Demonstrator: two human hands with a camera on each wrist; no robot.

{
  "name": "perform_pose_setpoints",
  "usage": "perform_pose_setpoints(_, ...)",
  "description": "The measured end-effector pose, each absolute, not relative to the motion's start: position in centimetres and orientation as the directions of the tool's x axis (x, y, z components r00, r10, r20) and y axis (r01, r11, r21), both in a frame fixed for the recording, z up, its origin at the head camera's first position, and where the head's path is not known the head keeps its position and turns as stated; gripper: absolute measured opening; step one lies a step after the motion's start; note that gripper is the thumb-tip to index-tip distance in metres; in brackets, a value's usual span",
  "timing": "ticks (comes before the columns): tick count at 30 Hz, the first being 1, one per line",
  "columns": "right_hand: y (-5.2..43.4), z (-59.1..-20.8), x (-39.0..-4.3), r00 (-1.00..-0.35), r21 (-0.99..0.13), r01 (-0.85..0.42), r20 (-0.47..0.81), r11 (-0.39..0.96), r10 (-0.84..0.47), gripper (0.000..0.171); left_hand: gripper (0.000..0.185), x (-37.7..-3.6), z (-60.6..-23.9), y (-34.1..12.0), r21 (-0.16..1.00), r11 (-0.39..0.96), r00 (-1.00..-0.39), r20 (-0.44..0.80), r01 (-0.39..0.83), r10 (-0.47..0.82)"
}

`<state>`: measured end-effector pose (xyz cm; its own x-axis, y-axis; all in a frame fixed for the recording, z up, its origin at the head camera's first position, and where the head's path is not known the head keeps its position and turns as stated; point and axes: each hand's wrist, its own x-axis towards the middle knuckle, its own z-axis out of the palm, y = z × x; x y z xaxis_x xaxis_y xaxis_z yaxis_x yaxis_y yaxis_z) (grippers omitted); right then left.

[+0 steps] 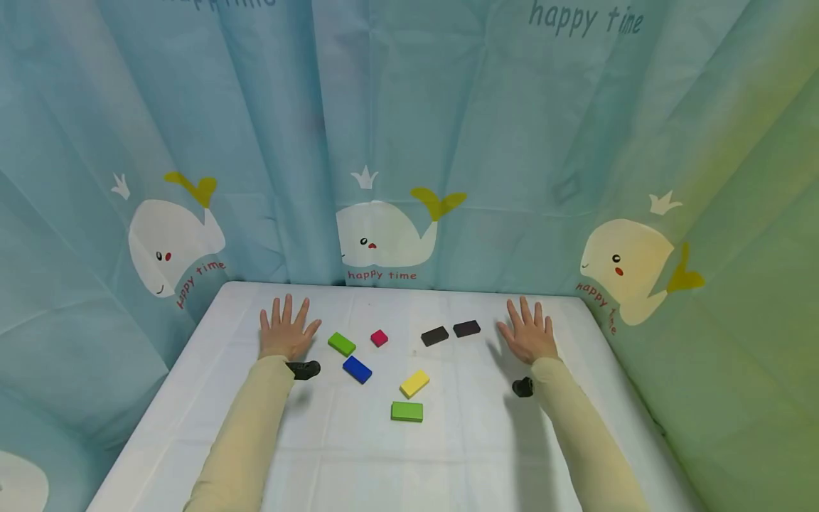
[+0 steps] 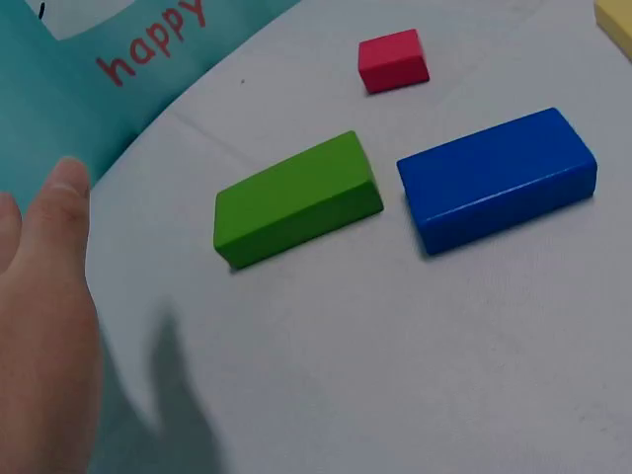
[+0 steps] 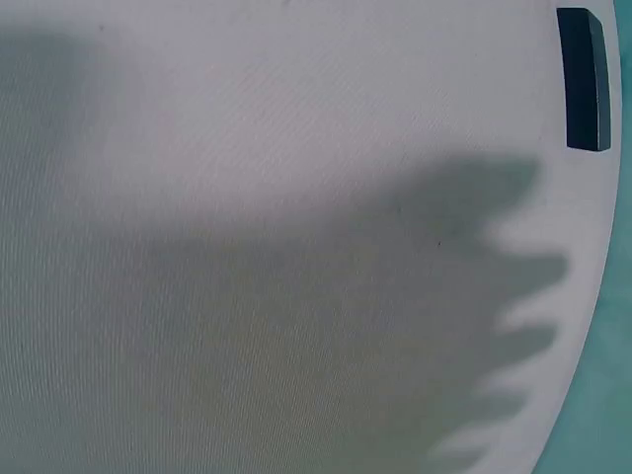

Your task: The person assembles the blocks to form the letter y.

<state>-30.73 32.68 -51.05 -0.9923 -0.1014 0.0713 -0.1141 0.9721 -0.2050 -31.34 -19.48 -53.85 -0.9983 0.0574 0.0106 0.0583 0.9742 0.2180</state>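
Observation:
My left hand point(image 1: 284, 336) is spread with straight fingers over the far left of the table, holding nothing. Nearest to it lies a green block point(image 1: 342, 344), with a blue block point(image 2: 499, 178) beside that and a small red block point(image 2: 393, 61) beyond. My right hand point(image 1: 527, 338), fingers also spread and straight, hovers above its shadow at the far right. To its left lie two black blocks, one closer point(image 1: 467, 328) and one farther point(image 1: 435, 336). Toward the front are a yellow block point(image 1: 414, 384) and a second green block point(image 1: 407, 412).
A white cloth covers the table point(image 1: 345, 469). Behind it and along the sides hangs a blue-green curtain point(image 1: 512, 142) printed with whales. Dark wrist cameras sit at the left wrist point(image 1: 306, 370) and the right wrist point(image 1: 522, 387).

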Motion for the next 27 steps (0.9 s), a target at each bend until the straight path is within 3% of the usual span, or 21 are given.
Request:
perform_pose_setpoints(8, 30.9, -51.5, -30.9, -0.98, -0.231, -0.179, 0.131, 0.957, -0.151, 0.064, 0.055, -32.1, -54.4, -16.7, 0.244, 0.942, -0.971, 0.115, 0.232, 0.21)
perform_pose_setpoints(15, 27.4, -52.3, -30.9, -0.946, -0.252, -0.275, 0.244, 0.928, -0.214, 0.048, 0.035, -32.5, -53.8, -12.0, 0.45, 0.837, -0.95, 0.157, 0.311, 0.269)
perform_pose_setpoints(19, 24.8, -52.6, -30.9, -0.943, -0.321, -0.307, 0.227, 0.896, -0.242, 0.046, 0.032, -32.5, -53.8, -9.7, 0.53, 0.783, -0.945, 0.167, 0.327, 0.281)
perform_pose_setpoints(27, 20.4, -53.7, -30.8, -0.962, -0.438, -0.272, 0.151, 0.857, -0.228, 0.05, 0.026, -32.2, -54.9, -6.5, 0.482, 0.814, -0.946, 0.168, 0.325, 0.279)
